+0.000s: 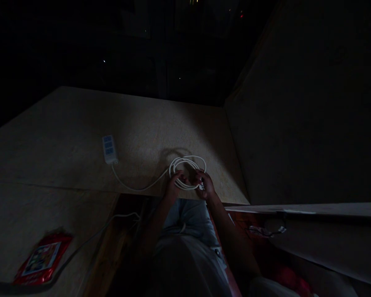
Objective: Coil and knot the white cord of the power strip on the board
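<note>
A white cable is wound into a loose coil [188, 170] near the front edge of a pale wooden table [80, 123]. My left hand [174, 184] has its fingers closed round the coil's left side. My right hand [205, 183] grips the coil's right side, with a small white piece showing at its fingers. From the coil the cable runs left along the table to a white power strip [109, 149], which lies flat. The room is very dark, so finer detail of the fingers is hard to read.
A red packet with a printed label [43, 259] lies on a lower surface at the bottom left. A second grey cord [111, 222] hangs off the table edge there. A tall board wall [303, 123] stands at the right, with a shelf edge [297, 211] below it.
</note>
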Available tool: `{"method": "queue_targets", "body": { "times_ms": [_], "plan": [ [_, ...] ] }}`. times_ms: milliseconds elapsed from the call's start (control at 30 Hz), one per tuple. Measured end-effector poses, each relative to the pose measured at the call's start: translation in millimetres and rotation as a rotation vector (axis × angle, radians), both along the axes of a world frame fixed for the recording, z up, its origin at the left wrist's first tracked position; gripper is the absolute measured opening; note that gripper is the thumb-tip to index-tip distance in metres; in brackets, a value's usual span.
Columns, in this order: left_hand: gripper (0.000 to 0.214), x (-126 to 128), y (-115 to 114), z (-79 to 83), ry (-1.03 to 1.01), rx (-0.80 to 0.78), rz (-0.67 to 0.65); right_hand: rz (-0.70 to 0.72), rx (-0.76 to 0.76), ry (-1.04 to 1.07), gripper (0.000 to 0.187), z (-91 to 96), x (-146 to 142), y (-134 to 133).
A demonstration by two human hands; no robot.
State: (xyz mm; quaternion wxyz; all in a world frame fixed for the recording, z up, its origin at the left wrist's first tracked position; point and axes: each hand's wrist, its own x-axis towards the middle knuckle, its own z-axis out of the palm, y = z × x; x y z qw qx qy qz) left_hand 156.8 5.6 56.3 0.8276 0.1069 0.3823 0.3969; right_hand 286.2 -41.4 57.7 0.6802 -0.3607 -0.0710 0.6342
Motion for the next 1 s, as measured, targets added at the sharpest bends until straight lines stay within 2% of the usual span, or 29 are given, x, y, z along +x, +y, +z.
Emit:
{"method": "queue_targets", "body": {
  "times_ms": [100, 200, 333, 367, 467, 533, 600, 667, 733, 833, 900, 1000],
  "plan": [
    [0.014, -17.8, 4.2, -5.9, 0.139, 0.009, -0.069, 0.045, -0.003, -0.065, 0.020, 4.5, 11.3, -5.6],
    [0.021, -51.7, 9.6, -3.6, 0.431, 0.130, -0.259, 0.094, -0.034, -0.145, 0.023, 10.9, 23.7, -12.0],
    [0.022, -91.1, 16.3, 22.5, 0.710, 0.512, -0.417, 0.209, -0.019, -0.194, 0.023, 21.9, 37.0, -17.8],
    [0.023, -94.0, 17.9, 31.6, 0.774, 0.592, -0.378, 0.236, -0.010, -0.200, 0.023, 24.5, 39.5, -18.4],
    [0.017, -83.3, 23.5, 54.2, 0.859, 0.787, -0.160, 0.309, 0.009, -0.205, 0.023, 30.3, 46.0, -18.8],
    [0.023, -66.3, 28.1, 60.7, 0.823, 0.876, -0.036, 0.351, 0.018, -0.201, 0.024, 32.9, 49.7, -18.1],
    [0.038, -49.2, 33.5, 60.5, 0.808, 0.989, -0.037, 0.390, 0.030, -0.215, 0.025, 35.4, 52.8, -17.1],
    [0.041, -36.1, 39.3, 56.8, 0.827, 1.085, -0.140, 0.412, 0.037, -0.239, 0.026, 38.2, 55.0, -16.0],
    [0.036, -28.6, 44.7, 53.0, 0.806, 1.085, -0.303, 0.404, 0.039, -0.237, 0.027, 40.8, 56.1, -15.3],
    [0.047, -25.6, 50.4, 50.1, 0.646, 0.913, -0.516, 0.338, 0.040, -0.198, 0.028, 41.9, 55.6, -14.7],
    [0.052, -26.6, 52.1, 49.6, 0.534, 0.766, -0.548, 0.275, 0.042, -0.175, 0.028, 39.9, 53.5, -13.9],
    [0.052, -28.4, 52.7, 48.6, 0.412, 0.585, -0.492, 0.175, 0.050, -0.145, 0.028, 33.9, 47.5, -10.8]
  ]
}}
